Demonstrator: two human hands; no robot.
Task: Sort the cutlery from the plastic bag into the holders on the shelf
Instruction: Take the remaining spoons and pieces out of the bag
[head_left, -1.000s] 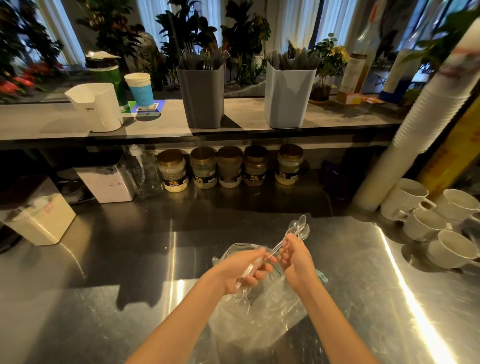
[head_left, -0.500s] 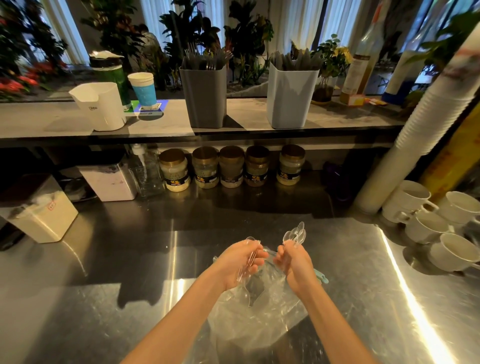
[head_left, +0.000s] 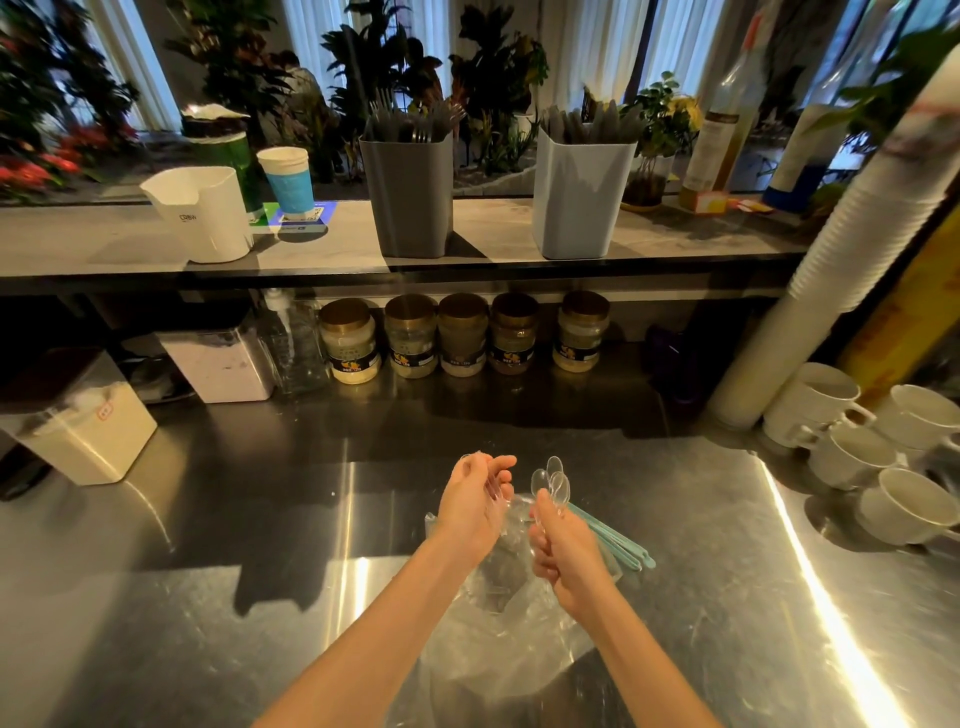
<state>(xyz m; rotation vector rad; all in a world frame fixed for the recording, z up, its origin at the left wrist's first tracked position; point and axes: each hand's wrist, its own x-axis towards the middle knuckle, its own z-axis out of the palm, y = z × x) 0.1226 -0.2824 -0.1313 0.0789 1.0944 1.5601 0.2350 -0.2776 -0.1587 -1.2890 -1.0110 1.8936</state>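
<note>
A clear plastic bag (head_left: 511, 639) lies crumpled on the steel counter under my forearms. My right hand (head_left: 563, 556) grips a bunch of clear plastic spoons (head_left: 551, 480), their bowls sticking up above my fist. My left hand (head_left: 475, 501) holds a few more clear plastic pieces against its curled fingers, just left of the spoons. Teal plastic sticks (head_left: 615, 538) lie on the counter beside my right hand. On the shelf stand a dark grey holder (head_left: 408, 200) with forks and a light blue holder (head_left: 579, 200) with grey cutlery.
A white holder (head_left: 202, 218), a blue paper cup (head_left: 288, 179) and a green tin stand left on the shelf. Several jars (head_left: 462, 338) line up under it. White mugs (head_left: 852, 452) and a tall leaning cup stack (head_left: 852, 260) crowd the right. A white bin (head_left: 78, 431) sits left.
Both hands have risen out of the bag and drawn apart. The left hand, earlier down at the bag's mouth touching the spoon handles, now holds its own clear pieces higher up.
</note>
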